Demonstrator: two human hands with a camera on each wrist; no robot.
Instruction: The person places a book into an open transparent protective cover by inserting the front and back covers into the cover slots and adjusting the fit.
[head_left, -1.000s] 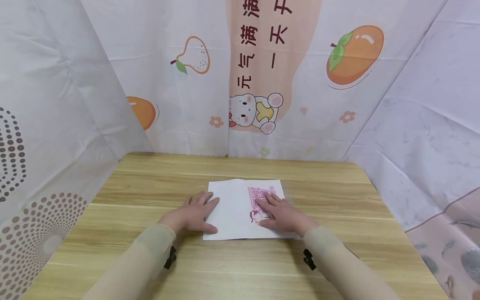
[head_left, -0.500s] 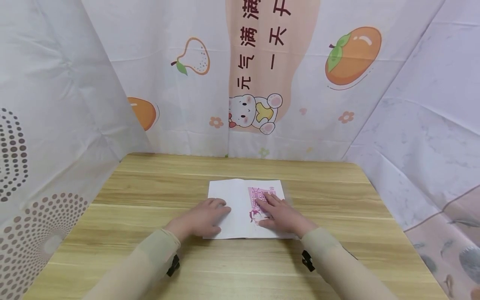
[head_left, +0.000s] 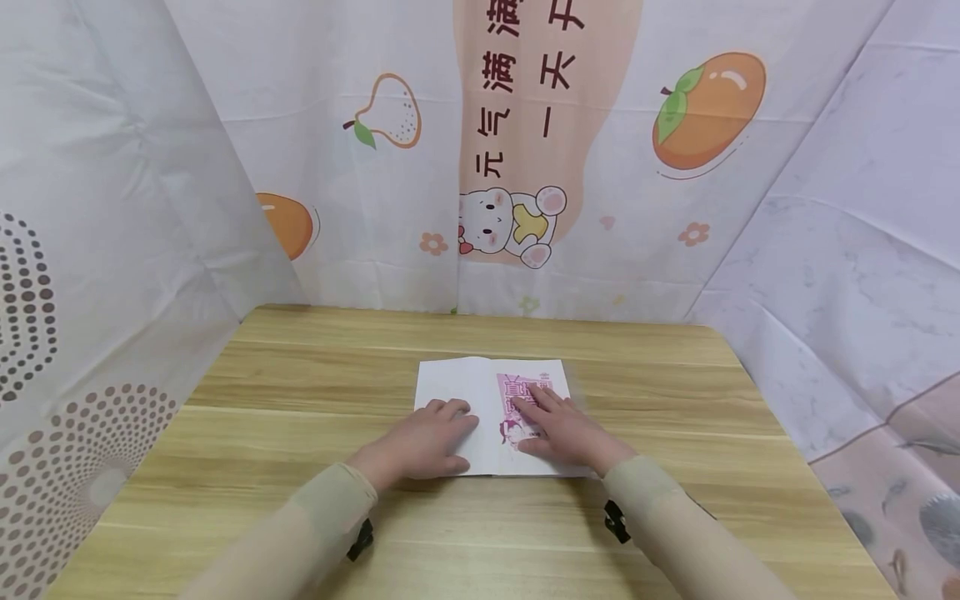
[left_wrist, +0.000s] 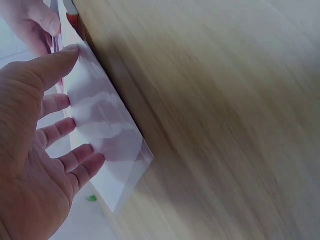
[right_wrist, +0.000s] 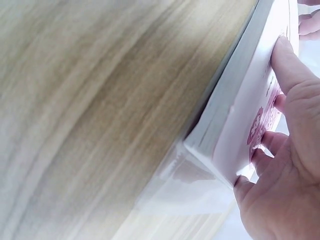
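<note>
An open book (head_left: 483, 417) lies on the table, its left page blank white and its right page printed in pink. On the left page rests my left hand (head_left: 429, 442), palm down, fingers spread and slightly bent. My right hand (head_left: 564, 429) lies over the pink print with its fingers extended. In the left wrist view, the fingertips touch the white page (left_wrist: 102, 115) and nothing is gripped. The right wrist view shows the book's thick page block (right_wrist: 230, 95), with a clear plastic cover flap (right_wrist: 185, 185) sticking out at its corner.
The wood-grain table (head_left: 480, 533) extends around the book on every side. Behind it hangs a white curtain (head_left: 337, 208) with fruit, flowers and a cartoon figure. More patterned cloth (head_left: 847, 275) hangs on the right and left.
My left hand has slid right across the left page toward the book's middle. The right hand has stayed in place on the right page.
</note>
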